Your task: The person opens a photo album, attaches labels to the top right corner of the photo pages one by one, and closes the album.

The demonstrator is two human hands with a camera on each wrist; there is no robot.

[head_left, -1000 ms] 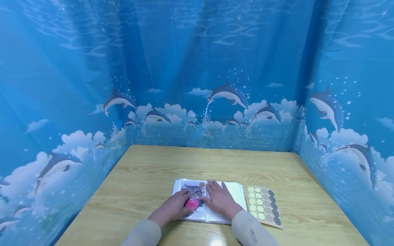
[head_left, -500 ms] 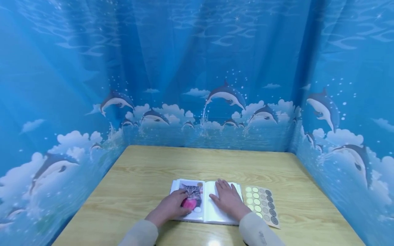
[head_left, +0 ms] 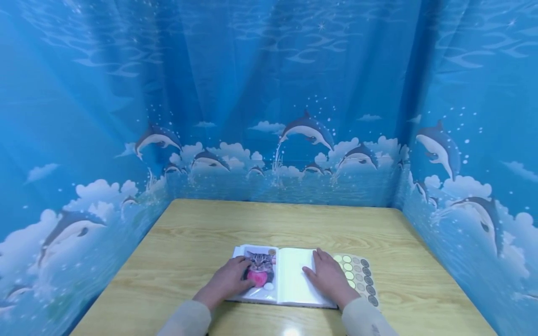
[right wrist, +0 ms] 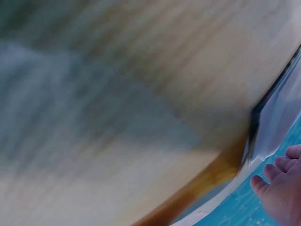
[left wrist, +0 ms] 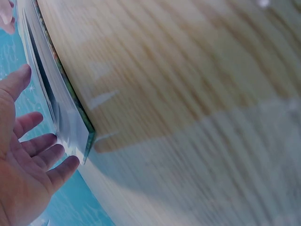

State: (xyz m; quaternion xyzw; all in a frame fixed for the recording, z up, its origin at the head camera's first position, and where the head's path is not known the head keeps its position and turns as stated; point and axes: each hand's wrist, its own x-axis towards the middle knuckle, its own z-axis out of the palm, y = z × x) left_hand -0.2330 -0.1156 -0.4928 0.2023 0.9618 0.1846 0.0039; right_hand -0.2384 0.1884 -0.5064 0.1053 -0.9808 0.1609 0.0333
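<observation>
A photo album lies spread on the table, its left page bearing a cat picture with a pink patch. Over that page's left edge rests my left hand, fingers loosely extended. The left wrist view shows this hand with spread fingers beside the album's page edges. My right hand lies along the right edge of the blank right page, fingers fairly straight and thumb apart. In the right wrist view its fingers are near the album's corner. Neither hand grips anything visible.
A sheet of round stickers in yellow, beige and dark grey lies right of the album, partly covered by my right hand. The wooden table is enclosed by blue dolphin curtains at the back and sides.
My right hand has moved right, from the album's middle across the blank page to its right edge. My left hand has shifted slightly left, uncovering more of the cat picture.
</observation>
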